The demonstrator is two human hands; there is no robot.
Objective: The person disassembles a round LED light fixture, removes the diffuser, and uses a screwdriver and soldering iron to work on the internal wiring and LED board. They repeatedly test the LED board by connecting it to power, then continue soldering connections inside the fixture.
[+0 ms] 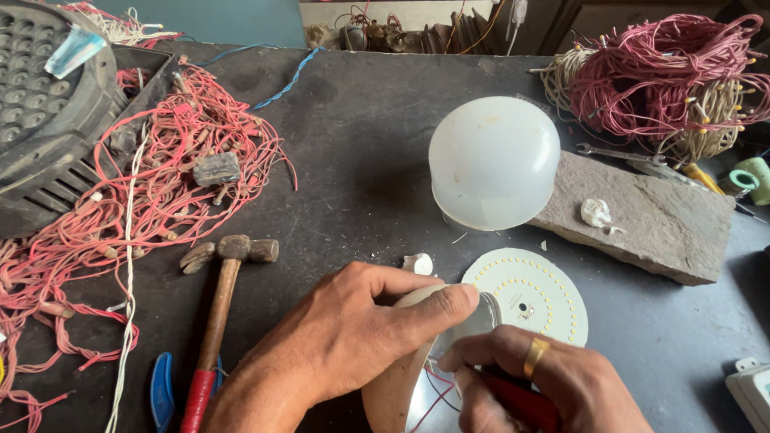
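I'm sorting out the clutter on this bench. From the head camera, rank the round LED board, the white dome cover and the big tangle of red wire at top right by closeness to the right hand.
From the right hand:
1. Round LED board, just above it.
2. White dome cover, farther up the bench.
3. Red wire tangle, far top right corner.

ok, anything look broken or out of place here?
The bulb is apart: its white dome sits alone on the bench, the round LED disc lies loose, and red wires hang from the open bulb housing under the left hand.
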